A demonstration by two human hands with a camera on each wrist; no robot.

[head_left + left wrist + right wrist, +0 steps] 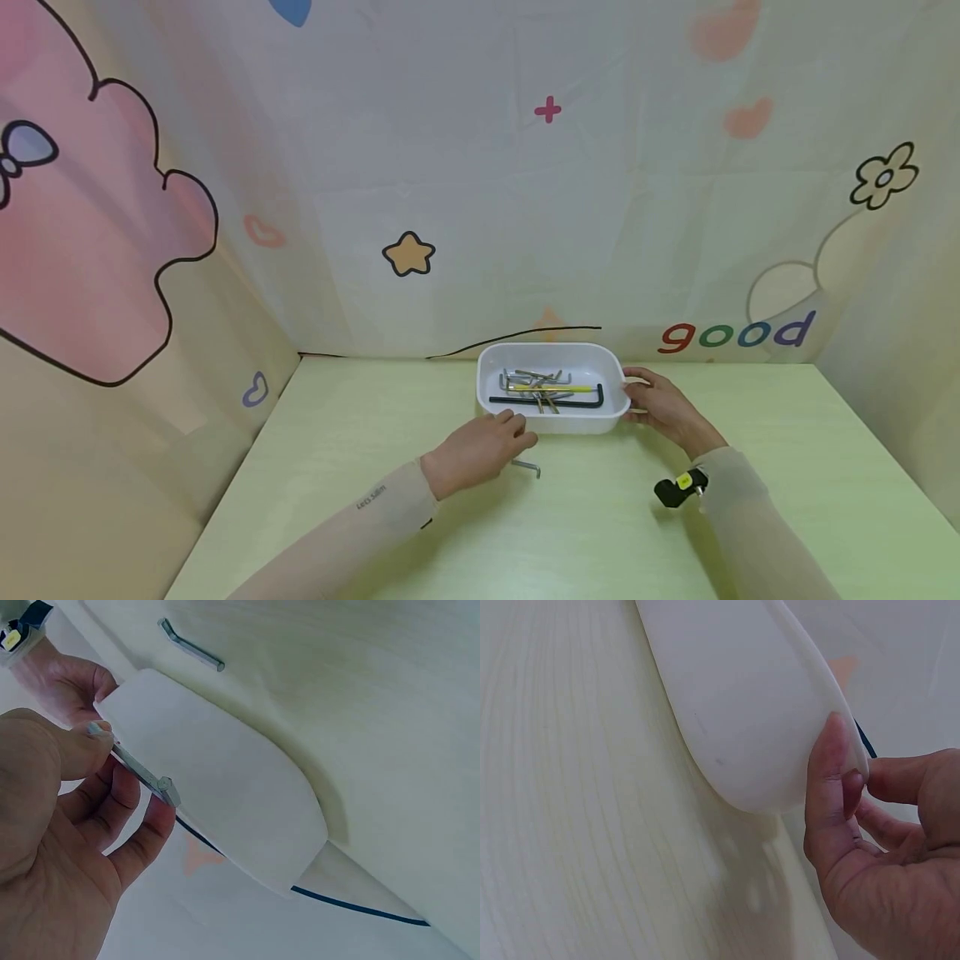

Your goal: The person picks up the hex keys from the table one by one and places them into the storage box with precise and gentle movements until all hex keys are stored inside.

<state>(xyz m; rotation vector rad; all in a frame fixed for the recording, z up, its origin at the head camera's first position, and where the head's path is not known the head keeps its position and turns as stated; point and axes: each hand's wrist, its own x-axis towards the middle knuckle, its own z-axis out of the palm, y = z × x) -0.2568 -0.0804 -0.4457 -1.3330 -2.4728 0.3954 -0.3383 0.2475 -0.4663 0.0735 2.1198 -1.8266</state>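
My left hand (480,450) is just in front of a white plastic bin (573,424). In the left wrist view, its thumb and fingers pinch a small silver Allen key (142,771), which the hand hides in the head view. Another silver Allen key (528,467) lies on the table below that hand. At the bin's right end, my right hand (667,408) grips the rim between thumb and fingers. Inside the bin lie a large black Allen key (547,403), a yellow stick-like piece (562,388) and several small silver and brass-coloured Allen keys (531,378).
The pale green table (585,533) meets a patterned cloth backdrop (480,283) just behind the bin. More cloth hangs at the left and right sides. A black device with a yellow label (678,487) is on my right wrist.
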